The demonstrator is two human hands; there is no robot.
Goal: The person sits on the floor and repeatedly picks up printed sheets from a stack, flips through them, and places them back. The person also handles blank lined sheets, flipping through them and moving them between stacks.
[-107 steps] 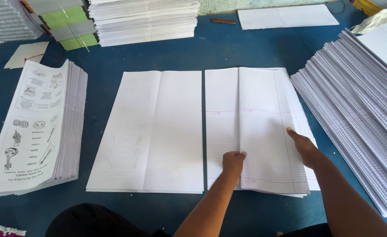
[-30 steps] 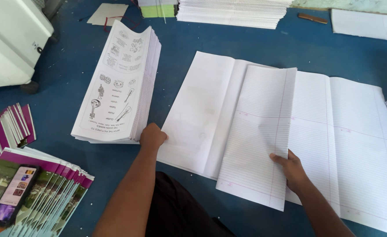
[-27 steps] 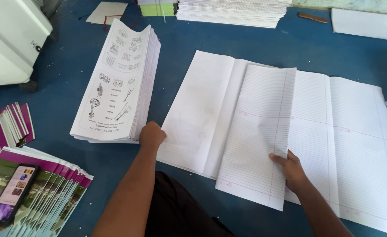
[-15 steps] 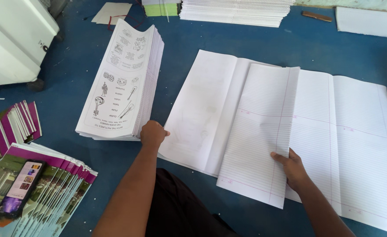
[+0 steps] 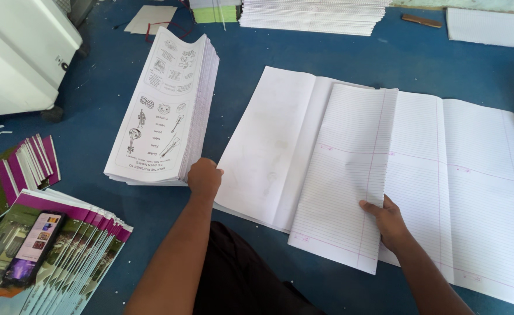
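Nearest, left of the folded ruled sheet (image 5: 344, 175), fanned purple-edged booklets (image 5: 64, 256) carry a phone (image 5: 32, 248). The right hand (image 5: 388, 219) pinches that sheet's lower right edge, thumb on top; it overlaps the plain stack (image 5: 274, 146) and ruled stack (image 5: 472, 186). The left hand (image 5: 204, 178), fingers curled, grips the near corner of the printed picture stack (image 5: 163, 111), farther left. Beyond, white paper piles (image 5: 315, 14).

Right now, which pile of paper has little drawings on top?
The tall stack of printed sheets by the left hand. Its top shows small black drawings; the others are plain or lined.
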